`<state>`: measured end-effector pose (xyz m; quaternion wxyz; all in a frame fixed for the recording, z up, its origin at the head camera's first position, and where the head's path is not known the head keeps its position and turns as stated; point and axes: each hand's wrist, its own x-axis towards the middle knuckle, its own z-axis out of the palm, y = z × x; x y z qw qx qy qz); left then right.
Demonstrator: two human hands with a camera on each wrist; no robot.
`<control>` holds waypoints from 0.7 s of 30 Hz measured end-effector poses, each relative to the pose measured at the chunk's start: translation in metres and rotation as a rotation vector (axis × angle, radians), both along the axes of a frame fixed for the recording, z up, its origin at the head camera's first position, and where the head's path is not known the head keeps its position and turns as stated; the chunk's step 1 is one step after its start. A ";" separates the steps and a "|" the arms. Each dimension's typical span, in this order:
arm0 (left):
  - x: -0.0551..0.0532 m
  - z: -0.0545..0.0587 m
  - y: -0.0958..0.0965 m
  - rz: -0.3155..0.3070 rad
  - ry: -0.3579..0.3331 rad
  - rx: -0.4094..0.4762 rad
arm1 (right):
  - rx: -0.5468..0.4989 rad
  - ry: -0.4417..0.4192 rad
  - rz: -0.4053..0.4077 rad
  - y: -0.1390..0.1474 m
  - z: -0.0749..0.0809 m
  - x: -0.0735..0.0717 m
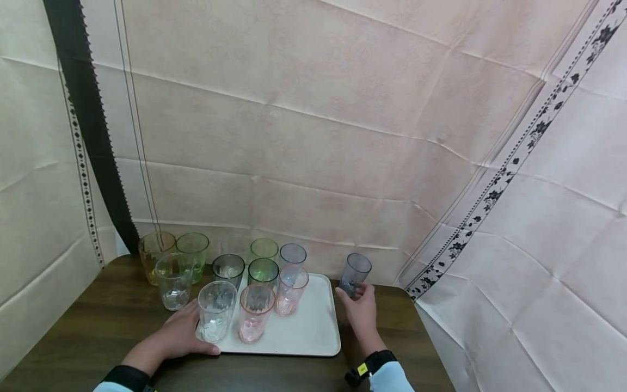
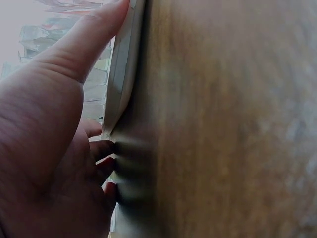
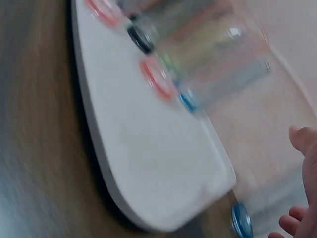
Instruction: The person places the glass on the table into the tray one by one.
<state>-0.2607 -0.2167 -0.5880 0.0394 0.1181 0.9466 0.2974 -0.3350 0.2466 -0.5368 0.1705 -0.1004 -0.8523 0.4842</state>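
Observation:
A white tray [image 1: 313, 332] carries several drinking glasses, among them a clear glass [image 1: 217, 311], a pink glass [image 1: 257, 314] and a second pink glass [image 1: 292, 290]. My left hand [image 1: 178, 334] grips the tray's front left corner, thumb along the front edge and fingers at the left side. Right of the tray a blue-grey glass [image 1: 355, 272] stands upright on the table. Around its lower part is my right hand [image 1: 361, 310]; in the right wrist view the thumb [image 3: 303, 140] is apart from the glass and the curved fingers [image 3: 292, 223] are close to it.
Left of the tray on the wooden table [image 1: 235, 375] stand an amber glass [image 1: 157, 253], a green glass [image 1: 194, 253] and a clear glass [image 1: 174, 282]. Patterned cloth [image 1: 294, 136] hangs behind the table and at both sides.

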 end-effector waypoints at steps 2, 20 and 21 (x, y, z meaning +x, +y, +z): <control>0.000 0.000 0.000 -0.001 0.001 -0.001 | 0.004 -0.017 -0.023 0.012 -0.001 -0.005; 0.006 0.010 0.001 -0.020 0.005 0.016 | -0.034 0.023 0.058 0.036 0.014 -0.059; 0.006 0.010 0.001 -0.022 0.010 0.017 | -0.034 0.039 0.067 0.035 0.015 -0.060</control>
